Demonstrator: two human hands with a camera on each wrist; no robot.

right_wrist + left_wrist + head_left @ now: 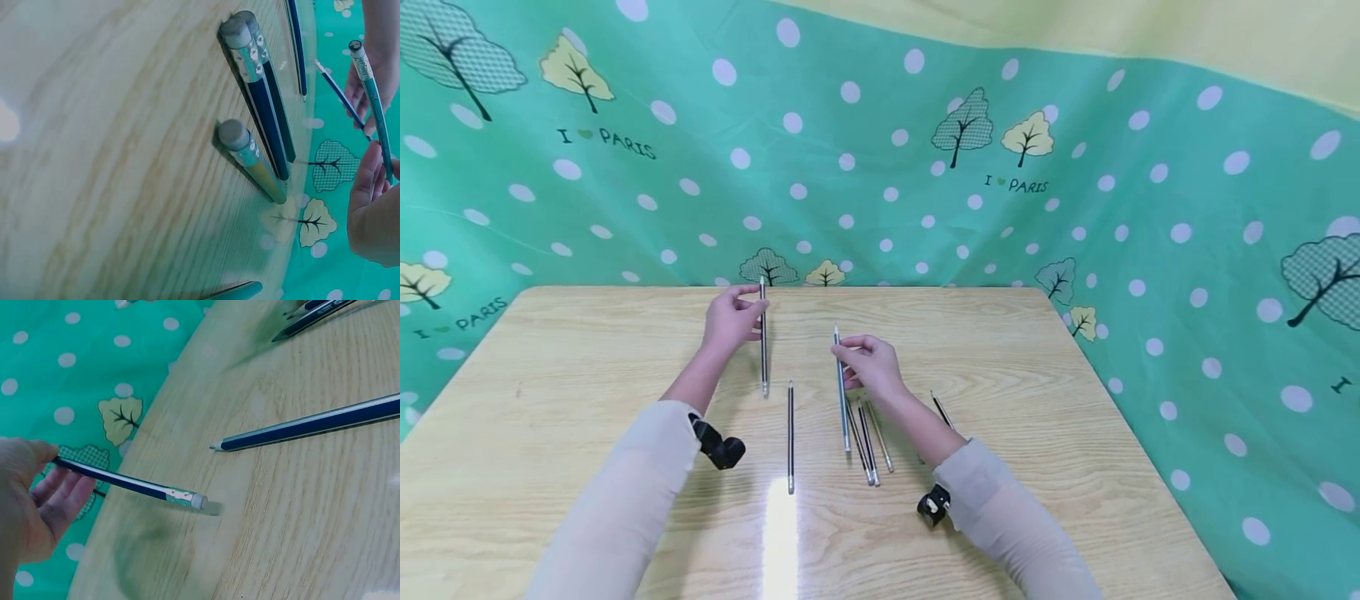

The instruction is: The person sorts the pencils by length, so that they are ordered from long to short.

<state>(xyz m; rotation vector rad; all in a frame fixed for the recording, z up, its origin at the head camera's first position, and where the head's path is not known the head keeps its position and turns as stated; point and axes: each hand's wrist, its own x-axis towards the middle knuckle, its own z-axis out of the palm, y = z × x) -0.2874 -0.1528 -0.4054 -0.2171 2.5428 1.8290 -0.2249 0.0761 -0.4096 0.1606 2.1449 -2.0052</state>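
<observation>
Left fingers: pinch dark pencil near surface's far edge.
Right fingers: pinch blue pencil, farther from that edge.
Loose pencils: lie on surface, farther still.

A cloth hangs behind the desk and along its left and right sides. Near the desk's far edge, one pencil is in the left grip. A lone pencil lies nearer the viewer, between that one and the second pencil in the right grip. Just right lie three pencils; farther right, another pencil, partly hidden by the right forearm.
</observation>
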